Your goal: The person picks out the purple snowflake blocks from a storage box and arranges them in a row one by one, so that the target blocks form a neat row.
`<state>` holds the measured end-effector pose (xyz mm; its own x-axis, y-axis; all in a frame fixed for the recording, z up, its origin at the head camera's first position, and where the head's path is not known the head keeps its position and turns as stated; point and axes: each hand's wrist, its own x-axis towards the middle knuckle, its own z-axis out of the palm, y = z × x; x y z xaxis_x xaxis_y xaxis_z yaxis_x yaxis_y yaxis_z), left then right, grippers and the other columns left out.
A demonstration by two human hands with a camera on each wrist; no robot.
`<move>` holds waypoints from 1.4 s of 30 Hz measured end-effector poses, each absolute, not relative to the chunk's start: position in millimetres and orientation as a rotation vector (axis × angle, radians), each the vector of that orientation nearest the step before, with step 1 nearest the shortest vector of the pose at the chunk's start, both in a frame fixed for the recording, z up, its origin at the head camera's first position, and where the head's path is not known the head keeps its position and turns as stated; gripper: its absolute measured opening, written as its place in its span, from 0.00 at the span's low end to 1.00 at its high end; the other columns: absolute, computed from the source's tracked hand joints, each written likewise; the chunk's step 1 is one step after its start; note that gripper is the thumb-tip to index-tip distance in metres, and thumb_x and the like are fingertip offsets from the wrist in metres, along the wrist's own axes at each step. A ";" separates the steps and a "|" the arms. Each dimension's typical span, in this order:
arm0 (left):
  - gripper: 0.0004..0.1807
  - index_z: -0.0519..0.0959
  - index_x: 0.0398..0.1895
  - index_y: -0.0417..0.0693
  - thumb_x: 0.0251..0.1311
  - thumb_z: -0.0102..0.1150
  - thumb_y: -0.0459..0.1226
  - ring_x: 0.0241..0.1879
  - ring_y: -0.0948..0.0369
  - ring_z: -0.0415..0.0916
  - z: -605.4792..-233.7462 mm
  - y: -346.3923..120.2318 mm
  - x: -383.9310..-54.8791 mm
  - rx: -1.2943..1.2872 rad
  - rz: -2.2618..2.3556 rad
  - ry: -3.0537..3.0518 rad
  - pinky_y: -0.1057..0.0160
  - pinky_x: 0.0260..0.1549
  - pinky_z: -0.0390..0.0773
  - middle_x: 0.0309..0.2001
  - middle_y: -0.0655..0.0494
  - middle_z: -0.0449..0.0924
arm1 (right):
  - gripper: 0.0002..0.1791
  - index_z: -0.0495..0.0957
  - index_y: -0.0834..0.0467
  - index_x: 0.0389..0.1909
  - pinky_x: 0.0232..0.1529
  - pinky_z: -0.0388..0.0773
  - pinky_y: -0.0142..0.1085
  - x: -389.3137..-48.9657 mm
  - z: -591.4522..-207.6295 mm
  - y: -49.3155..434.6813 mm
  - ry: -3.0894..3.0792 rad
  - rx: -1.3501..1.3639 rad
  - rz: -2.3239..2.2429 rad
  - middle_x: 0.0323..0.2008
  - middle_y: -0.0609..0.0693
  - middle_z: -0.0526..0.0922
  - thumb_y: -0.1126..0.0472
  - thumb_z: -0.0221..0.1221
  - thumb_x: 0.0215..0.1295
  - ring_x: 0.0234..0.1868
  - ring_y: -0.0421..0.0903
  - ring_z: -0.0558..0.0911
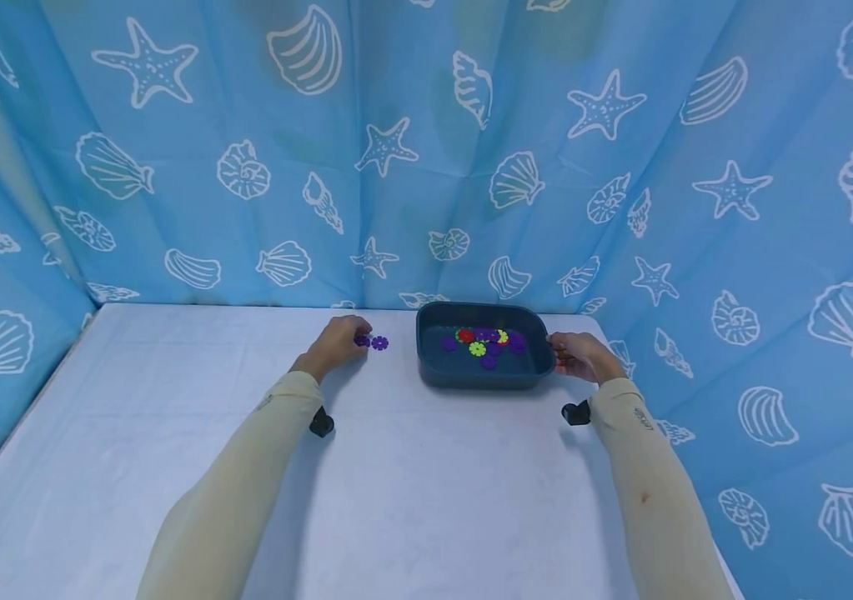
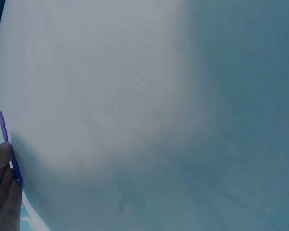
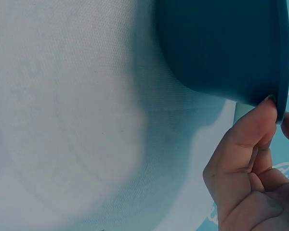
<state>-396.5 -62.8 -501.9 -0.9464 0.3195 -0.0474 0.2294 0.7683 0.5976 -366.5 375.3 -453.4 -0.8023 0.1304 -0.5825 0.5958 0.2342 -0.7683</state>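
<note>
Left of the bin, my left hand (image 1: 338, 340) pinches a purple flower-shaped disc (image 1: 362, 341) between thumb and fingers. A second purple flower-shaped disc (image 1: 380, 342) sits right beside it; whether the two are joined I cannot tell. In the left wrist view, the purple discs (image 2: 16, 169) appear edge-on as a thin line at the fingertips. My right hand (image 1: 578, 356) grips the right rim of a dark blue bin (image 1: 482, 379), thumb on one side and fingers on the other. Inside the bin lie several purple, yellow-green and red flower-shaped discs (image 1: 477, 348).
A white cloth covers the table (image 1: 441, 483). Behind it and along both sides hangs a blue curtain (image 1: 426, 167) with white shells and starfish. Small black devices (image 1: 322, 422) show at both wrists.
</note>
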 end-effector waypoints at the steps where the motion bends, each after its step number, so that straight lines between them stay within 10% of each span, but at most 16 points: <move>1: 0.21 0.77 0.56 0.39 0.58 0.65 0.31 0.54 0.48 0.75 -500.9 -61.2 -397.2 0.437 0.940 2.813 0.52 0.57 0.74 0.51 0.44 0.79 | 0.17 0.67 0.63 0.55 0.36 0.81 0.32 -366.0 -453.0 376.6 2.116 0.662 -1.593 0.38 0.54 0.72 0.55 0.49 0.74 0.33 0.44 0.75; 16: 0.18 0.78 0.53 0.36 0.60 0.64 0.30 0.53 0.49 0.76 -446.3 34.0 -403.4 0.736 1.533 2.765 0.56 0.55 0.76 0.51 0.43 0.80 | 0.23 0.65 0.65 0.60 0.37 0.81 0.31 -362.3 -452.1 386.9 2.149 0.712 -1.580 0.40 0.54 0.73 0.54 0.51 0.73 0.34 0.44 0.76; 42: 0.08 0.79 0.44 0.38 0.61 0.59 0.27 0.37 0.60 0.78 -474.5 106.1 -395.8 0.586 0.604 2.859 0.60 0.40 0.81 0.40 0.48 0.82 | 0.18 0.69 0.64 0.52 0.32 0.80 0.30 -366.9 -455.6 379.2 2.148 0.671 -1.585 0.36 0.53 0.72 0.54 0.51 0.73 0.31 0.43 0.74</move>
